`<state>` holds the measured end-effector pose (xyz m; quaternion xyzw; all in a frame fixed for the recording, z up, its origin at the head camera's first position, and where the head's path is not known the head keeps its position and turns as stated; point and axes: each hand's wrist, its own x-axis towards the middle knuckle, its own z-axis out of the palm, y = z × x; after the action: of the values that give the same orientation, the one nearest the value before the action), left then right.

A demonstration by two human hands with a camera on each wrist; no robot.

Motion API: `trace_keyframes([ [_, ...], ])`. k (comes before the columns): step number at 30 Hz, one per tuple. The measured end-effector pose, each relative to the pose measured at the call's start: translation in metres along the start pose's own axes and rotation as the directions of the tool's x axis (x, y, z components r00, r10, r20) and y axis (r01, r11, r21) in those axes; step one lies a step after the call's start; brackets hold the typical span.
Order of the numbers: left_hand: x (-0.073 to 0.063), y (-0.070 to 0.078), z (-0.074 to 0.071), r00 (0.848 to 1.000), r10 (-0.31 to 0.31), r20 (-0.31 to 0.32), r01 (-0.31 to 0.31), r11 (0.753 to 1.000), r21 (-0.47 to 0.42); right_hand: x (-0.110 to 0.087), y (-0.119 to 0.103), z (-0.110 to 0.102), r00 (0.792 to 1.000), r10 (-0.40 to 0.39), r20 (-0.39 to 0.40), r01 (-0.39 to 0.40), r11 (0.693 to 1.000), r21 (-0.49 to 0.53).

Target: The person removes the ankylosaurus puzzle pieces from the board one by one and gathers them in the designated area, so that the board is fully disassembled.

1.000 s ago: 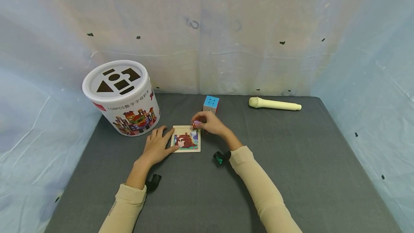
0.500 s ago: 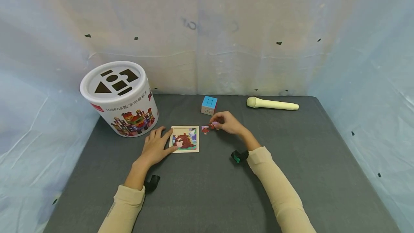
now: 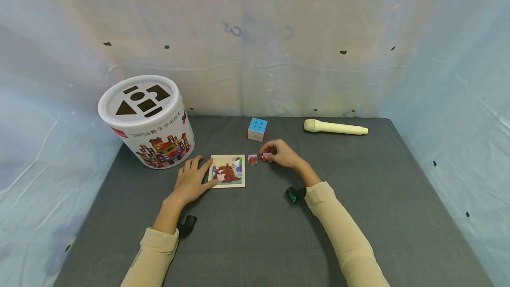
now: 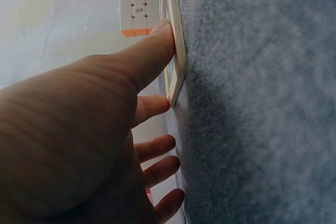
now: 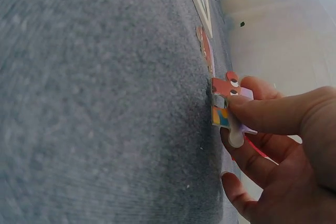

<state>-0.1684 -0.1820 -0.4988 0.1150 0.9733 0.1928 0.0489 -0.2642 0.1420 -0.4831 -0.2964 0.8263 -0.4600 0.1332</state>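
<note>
A square wooden jigsaw puzzle [image 3: 226,173] with a red-brown dinosaur picture lies on the table, a bare patch showing at its upper left. My left hand [image 3: 192,180] rests at its left side, fingers spread, thumb on the lower edge and index fingertip at the upper corner. Right of the puzzle, my right hand [image 3: 280,153] pinches a jigsaw piece [image 5: 231,106] with eyes on it between thumb and fingers, close over the cloth. Another loose jigsaw piece [image 3: 253,159] lies between the puzzle and that hand.
A blue-topped puzzle cube [image 3: 257,129] stands behind the right hand. At the back left is a big white block bucket [image 3: 153,123] with shaped holes in its lid. A pale yellow toy microphone [image 3: 336,127] lies at the back right. Plastic sheeting walls enclose the grey table [image 3: 247,238].
My right hand has moved right from the puzzle's upper right corner with the piece, then lowered slightly beside the loose piece. My left hand has stayed at the puzzle.
</note>
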Motion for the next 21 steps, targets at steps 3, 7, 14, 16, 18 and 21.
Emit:
trace_keyframes([
  [3, -0.0003, -0.0002, 0.0003, 1.0, 0.003, -0.006, -0.003, 1.0, -0.004, -0.0003, 0.0001, -0.0007, 1.0, -0.005, 0.005, 0.005, 1.0, -0.005],
  [7, -0.0003, -0.0009, 0.0008, 1.0, 0.01, -0.017, -0.01, 1.0, -0.006, -0.0001, -0.0004, -0.0015, 1.0, 0.008, 0.008, -0.008, 1.0, -0.026],
  [14, 0.0002, -0.0022, 0.0016, 1.0, 0.011, -0.011, -0.011, 1.0, 0.001, -0.0009, 0.001, -0.001, 1.0, 0.027, 0.009, -0.026, 0.999, -0.039],
  [16, 0.0001, -0.0023, 0.0016, 1.0, 0.007, -0.013, -0.007, 1.0, 0.001, -0.0013, 0.0012, -0.0005, 1.0, 0.026, 0.007, -0.025, 0.998, -0.051],
  [18, 0.0001, -0.0022, 0.0016, 1.0, 0.011, -0.02, -0.011, 1.0, 0.003, -0.0015, 0.0012, 0.0002, 0.999, 0.034, -0.001, -0.034, 0.998, -0.061],
  [21, 0.0001, -0.0024, 0.0016, 1.0, 0.009, -0.018, -0.009, 1.0, 0.0, -0.0014, 0.0009, 0.0012, 0.999, 0.043, -0.018, -0.044, 0.996, -0.081],
])
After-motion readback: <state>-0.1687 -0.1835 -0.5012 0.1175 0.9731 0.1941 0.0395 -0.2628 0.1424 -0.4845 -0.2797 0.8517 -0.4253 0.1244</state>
